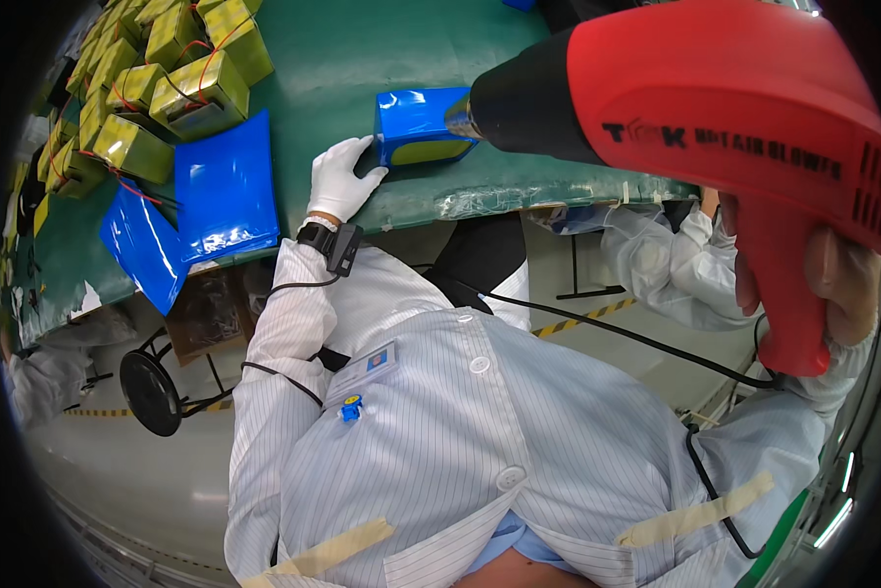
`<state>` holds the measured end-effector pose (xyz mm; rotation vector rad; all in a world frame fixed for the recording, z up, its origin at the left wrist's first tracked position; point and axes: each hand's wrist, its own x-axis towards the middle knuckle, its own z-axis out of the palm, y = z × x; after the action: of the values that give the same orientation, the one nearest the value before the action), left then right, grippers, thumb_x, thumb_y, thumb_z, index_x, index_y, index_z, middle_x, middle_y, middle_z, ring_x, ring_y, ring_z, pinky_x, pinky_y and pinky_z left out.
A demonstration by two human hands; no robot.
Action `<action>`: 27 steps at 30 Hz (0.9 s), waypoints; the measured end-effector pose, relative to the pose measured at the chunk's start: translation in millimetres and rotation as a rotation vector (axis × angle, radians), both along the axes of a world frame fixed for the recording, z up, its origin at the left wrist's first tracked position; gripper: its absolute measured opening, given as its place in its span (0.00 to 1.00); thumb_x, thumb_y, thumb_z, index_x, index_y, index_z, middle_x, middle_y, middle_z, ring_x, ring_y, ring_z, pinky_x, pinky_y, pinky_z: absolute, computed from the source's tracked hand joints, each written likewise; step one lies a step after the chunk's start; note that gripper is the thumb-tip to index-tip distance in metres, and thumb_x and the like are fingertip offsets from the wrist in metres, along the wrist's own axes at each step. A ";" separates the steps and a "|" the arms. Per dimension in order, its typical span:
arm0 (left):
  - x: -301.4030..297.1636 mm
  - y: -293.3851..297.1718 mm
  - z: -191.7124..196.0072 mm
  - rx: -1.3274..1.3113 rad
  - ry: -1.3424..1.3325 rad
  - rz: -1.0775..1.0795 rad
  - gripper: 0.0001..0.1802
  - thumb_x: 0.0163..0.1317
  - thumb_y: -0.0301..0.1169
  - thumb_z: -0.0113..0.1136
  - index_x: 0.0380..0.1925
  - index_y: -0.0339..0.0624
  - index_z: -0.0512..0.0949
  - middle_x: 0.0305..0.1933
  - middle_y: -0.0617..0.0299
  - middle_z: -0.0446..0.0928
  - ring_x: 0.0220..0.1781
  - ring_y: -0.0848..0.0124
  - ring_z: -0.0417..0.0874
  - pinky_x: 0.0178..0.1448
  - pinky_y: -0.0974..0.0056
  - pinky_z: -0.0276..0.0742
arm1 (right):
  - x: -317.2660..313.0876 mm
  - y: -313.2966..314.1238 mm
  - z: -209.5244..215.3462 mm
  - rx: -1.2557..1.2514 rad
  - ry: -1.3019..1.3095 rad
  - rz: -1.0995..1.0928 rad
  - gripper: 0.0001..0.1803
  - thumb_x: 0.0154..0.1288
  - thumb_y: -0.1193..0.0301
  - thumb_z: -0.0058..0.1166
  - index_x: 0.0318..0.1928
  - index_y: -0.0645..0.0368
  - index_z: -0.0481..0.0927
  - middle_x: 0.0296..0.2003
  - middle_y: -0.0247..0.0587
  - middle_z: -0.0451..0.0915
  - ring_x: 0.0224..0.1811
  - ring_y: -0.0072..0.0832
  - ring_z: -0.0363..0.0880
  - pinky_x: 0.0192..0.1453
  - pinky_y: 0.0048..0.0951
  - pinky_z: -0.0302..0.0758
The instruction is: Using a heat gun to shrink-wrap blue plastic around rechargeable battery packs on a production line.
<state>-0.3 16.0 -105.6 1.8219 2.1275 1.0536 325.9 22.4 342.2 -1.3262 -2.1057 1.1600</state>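
Heat gun (715, 88) in play, red plastic with a black barrel, its handle wrapped by the fingers of the right hand (842, 284)! Out to the left of that grip, its tapered metal nozzle (463, 119) points at the right end of a glossy blue film-wrapped block (423, 116), yellow showing on the near side; whether nozzle and film touch, you cannot tell from this angle. And on the other flank, the left hand (342, 181), white-gloved, thumb and fingers spread, fingertips right up against the block's left end. So the block sits between the two hands, near the front edge of the green-topped counter (362, 54). Strapped just behind the left glove, a black boxy wrist device (342, 250). Look left of that hand: two shiny blue film pieces, one broad and flat (226, 191), the other angled over the counter's edge (144, 245). Beyond them, farther from the left hand, a crowd of yellow rectangular blocks (205, 93) with red and black wires. Below the left forearm, off the counter, a round black stool (151, 392).
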 end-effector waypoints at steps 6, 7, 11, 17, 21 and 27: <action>-2.9 -1.9 -2.7 0.017 0.001 0.004 0.28 0.52 0.39 0.75 0.54 0.43 0.83 0.55 0.50 0.84 0.58 0.53 0.84 0.65 0.53 0.78 | -15.7 -3.6 1.2 0.002 -0.013 0.034 0.45 0.63 0.44 0.62 0.60 0.78 0.70 0.40 0.62 0.80 0.21 0.32 0.80 0.17 0.24 0.76; 9.4 19.6 -6.1 0.049 -0.033 -0.065 0.28 0.52 0.39 0.75 0.54 0.43 0.83 0.55 0.50 0.84 0.58 0.53 0.84 0.65 0.53 0.78 | -28.2 -17.7 5.9 0.032 -0.035 -0.021 0.45 0.63 0.44 0.62 0.59 0.78 0.70 0.40 0.62 0.80 0.20 0.32 0.80 0.17 0.24 0.76; -6.8 -14.0 2.2 -0.018 0.006 0.043 0.28 0.52 0.39 0.75 0.54 0.43 0.83 0.54 0.50 0.84 0.58 0.53 0.84 0.65 0.53 0.78 | 0.5 7.2 1.6 0.027 -0.004 0.028 0.44 0.65 0.45 0.61 0.59 0.79 0.70 0.41 0.63 0.80 0.19 0.32 0.79 0.17 0.24 0.76; -2.4 -1.1 -4.8 0.013 -0.007 -0.001 0.28 0.52 0.39 0.75 0.54 0.43 0.83 0.54 0.50 0.84 0.57 0.53 0.84 0.64 0.53 0.78 | -5.3 -2.9 14.3 0.027 -0.063 -0.070 0.37 0.60 0.51 0.67 0.51 0.76 0.75 0.32 0.54 0.83 0.21 0.35 0.82 0.23 0.31 0.78; -0.2 1.3 2.4 -0.002 -0.003 -0.011 0.27 0.52 0.39 0.75 0.53 0.43 0.83 0.53 0.50 0.84 0.57 0.52 0.84 0.64 0.52 0.78 | 2.1 -3.0 14.5 0.007 -0.065 -0.070 0.36 0.61 0.50 0.66 0.51 0.75 0.76 0.34 0.53 0.83 0.21 0.34 0.82 0.23 0.31 0.78; -0.7 1.0 -4.8 0.045 0.024 -0.006 0.26 0.52 0.38 0.75 0.51 0.41 0.83 0.53 0.50 0.84 0.56 0.52 0.84 0.64 0.52 0.78 | 15.2 -0.1 11.1 -0.023 -0.056 -0.137 0.35 0.63 0.49 0.65 0.50 0.75 0.77 0.33 0.51 0.83 0.21 0.33 0.81 0.22 0.31 0.77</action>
<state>-1.0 16.9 -110.3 1.8687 2.1275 1.0917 341.1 22.3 353.3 -1.5041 -2.0100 1.1052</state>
